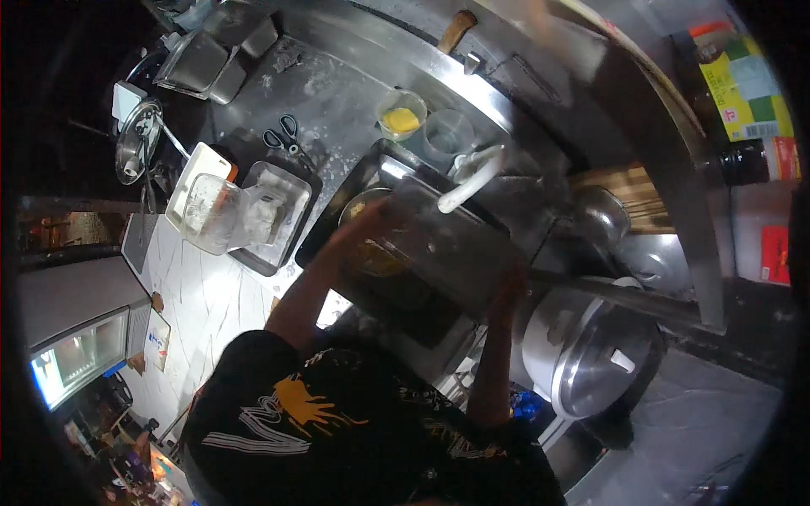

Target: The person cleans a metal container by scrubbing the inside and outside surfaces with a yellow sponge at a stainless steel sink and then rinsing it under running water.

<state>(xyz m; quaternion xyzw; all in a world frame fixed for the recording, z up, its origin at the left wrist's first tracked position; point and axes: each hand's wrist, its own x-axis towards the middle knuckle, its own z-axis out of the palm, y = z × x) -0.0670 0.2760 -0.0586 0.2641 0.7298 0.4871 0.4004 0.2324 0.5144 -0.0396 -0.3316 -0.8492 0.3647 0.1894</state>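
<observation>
Both hands are at a grey rectangular container [455, 243], tilted and dim, above a dark sink basin [308, 248]. My left hand [380, 218] grips its left end, and my right hand [508, 288] holds the right end. Under my left hand is a round metal bowl [345, 212] with yellowish bits in it, partly hidden by the hand and the container. A white faucet spout [471, 190] curves over the container's far edge. What the container holds, if anything, is too dark to tell.
Beyond the basin stand a clear tub with yellow contents [400, 120] and another clear tub [449, 134]. Scissors [285, 136], a metal tray [294, 180] and a clear plastic container [212, 215] lie to the left. A large lidded pot [598, 354] stands right.
</observation>
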